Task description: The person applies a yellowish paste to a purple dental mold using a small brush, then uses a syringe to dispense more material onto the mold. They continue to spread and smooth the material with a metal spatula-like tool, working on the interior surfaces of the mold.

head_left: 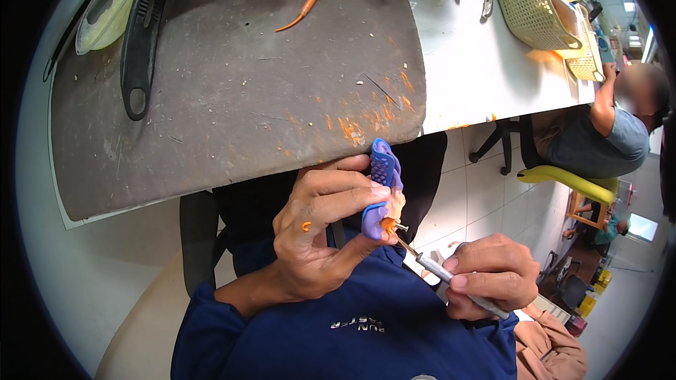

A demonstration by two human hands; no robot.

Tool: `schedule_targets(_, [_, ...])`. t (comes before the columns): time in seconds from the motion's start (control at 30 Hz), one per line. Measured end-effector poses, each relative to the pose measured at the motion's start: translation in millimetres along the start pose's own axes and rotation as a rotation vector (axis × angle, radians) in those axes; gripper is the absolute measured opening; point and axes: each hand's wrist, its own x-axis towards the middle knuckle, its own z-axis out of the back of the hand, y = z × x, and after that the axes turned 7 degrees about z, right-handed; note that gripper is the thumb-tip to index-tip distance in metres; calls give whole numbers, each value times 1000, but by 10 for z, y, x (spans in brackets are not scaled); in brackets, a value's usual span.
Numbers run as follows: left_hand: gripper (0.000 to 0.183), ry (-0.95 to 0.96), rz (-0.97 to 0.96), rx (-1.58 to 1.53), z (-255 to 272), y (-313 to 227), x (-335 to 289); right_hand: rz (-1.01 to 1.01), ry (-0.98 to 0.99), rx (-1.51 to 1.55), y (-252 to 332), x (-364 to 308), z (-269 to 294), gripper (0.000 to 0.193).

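Observation:
My left hand is closed round a curved purple and blue moulded piece that looks like a dental impression, with a dimpled side. A beige part and a dab of orange wax-like material show at its lower end, where a small metal pin sticks out. In my right hand a slim metal carving tool with a knurled handle is gripped like a pen. Its thin tip meets or nearly meets the orange material. An orange crumb clings to my left hand.
Orange shavings lie along the near edge of the grey work mat. Farther back are a black-handled tool, an orange-tipped tool and a lidded tub. Perforated baskets stand at back right; a person sits beyond.

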Motion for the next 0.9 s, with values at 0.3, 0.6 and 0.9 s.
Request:
schedule_targets(0.3, [44, -2, 11, -13, -7, -1, 0, -27, -49, -2, -21, -23, -36, 28])
schedule_targets(0.6, [46, 52, -31, 35, 23, 7, 13, -60, -75, 46, -30, -65, -41, 27])
schedule_targets(0.9, [50, 113, -60, 84, 81, 20, 19, -72, -77, 38, -48, -67, -31, 26])
